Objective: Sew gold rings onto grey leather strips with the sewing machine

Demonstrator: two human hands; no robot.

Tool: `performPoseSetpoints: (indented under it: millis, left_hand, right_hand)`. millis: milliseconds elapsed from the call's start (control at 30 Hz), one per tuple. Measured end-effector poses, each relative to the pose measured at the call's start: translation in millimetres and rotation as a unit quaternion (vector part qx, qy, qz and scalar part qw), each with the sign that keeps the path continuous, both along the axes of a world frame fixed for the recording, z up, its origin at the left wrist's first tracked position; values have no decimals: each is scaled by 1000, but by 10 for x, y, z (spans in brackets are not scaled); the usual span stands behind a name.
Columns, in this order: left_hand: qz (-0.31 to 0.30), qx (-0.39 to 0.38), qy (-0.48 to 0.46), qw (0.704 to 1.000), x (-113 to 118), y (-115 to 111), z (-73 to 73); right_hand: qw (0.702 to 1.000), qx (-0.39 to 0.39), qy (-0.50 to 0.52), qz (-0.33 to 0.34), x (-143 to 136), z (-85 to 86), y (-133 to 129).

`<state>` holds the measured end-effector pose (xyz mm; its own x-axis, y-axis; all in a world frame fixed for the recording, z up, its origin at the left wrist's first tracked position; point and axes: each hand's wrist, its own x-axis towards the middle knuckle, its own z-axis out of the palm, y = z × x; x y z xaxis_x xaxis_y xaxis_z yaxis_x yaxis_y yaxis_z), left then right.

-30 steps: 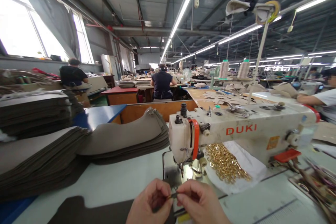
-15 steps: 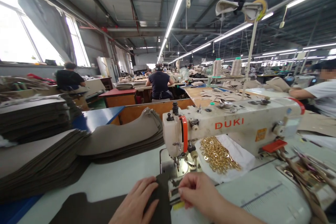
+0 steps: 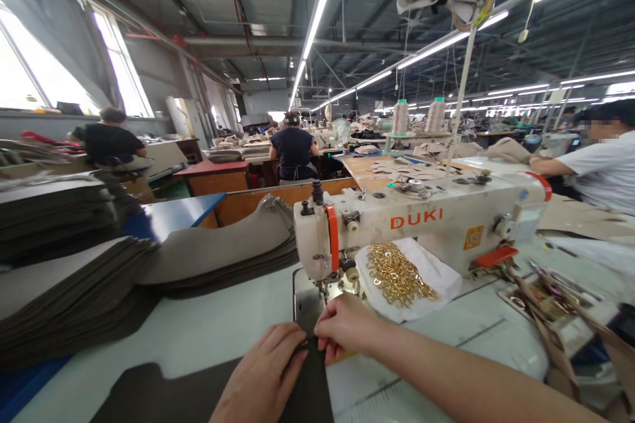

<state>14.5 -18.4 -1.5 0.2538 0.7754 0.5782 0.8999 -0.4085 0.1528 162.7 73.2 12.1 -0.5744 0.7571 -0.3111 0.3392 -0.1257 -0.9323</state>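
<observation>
A dark brown fabric piece (image 3: 310,386) lies on the pale table just in front of the sewing machine (image 3: 417,218). My left hand (image 3: 268,363) rests on it, with thumb and fingers drawn together near its upper end. A tiny light speck shows at those fingertips, too small to name. My right hand (image 3: 347,327) is closed in a pinch at the right edge of the same piece, its fingertips near my left ones. What it pinches is hidden. Both hands are just below the needle area (image 3: 325,287).
Gold metal rings (image 3: 397,274) lie heaped on a white cloth (image 3: 444,277) under the machine arm. Stacked dark panels (image 3: 69,297) and curved grey-brown panels (image 3: 218,251) stand at left. A tray of tools (image 3: 550,304) sits at right. Other people sit at surrounding tables.
My right hand has moved left from beside the machine's guide onto the fabric edge, near my left hand. My left thumb has closed toward its fingers. The view has shifted slightly right and down.
</observation>
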Motion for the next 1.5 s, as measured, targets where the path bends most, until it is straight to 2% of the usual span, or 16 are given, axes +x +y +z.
performPoseSetpoints:
  millis: [133, 333, 467, 567, 700, 800, 967, 1067, 1500]
  left_hand:
    - [-15, 16, 8, 1000, 89, 95, 53]
    - [-23, 19, 16, 999, 138, 151, 45]
    - [-22, 5, 19, 1000, 156, 175, 41]
    - [-23, -10, 17, 1000, 154, 197, 36]
    - [-27, -11, 0, 1000, 141, 208, 35]
    - [-35, 0, -11, 999, 144, 202, 40]
    - [-32, 10, -18, 999, 156, 190, 39]
    - [-26, 5, -19, 999, 152, 185, 33]
    - [-49, 22, -10, 998, 115, 232, -14]
  right_hand:
    - [1000, 9, -21, 16, 12, 18, 21]
    - [996, 55, -56, 41, 10, 14, 66]
    - [986, 123, -92, 58, -2, 15, 86]
    - [969, 208, -120, 59, 33, 32, 75]
    - [924, 354, -131, 58, 213, 27, 8]
    - [884, 441, -114, 107, 390, -34, -48]
    - [775, 599, -132, 156, 501, -155, -73]
    - [758, 614, -141, 169, 477, -161, -64]
    - [750, 616, -149, 187, 476, -126, -57]
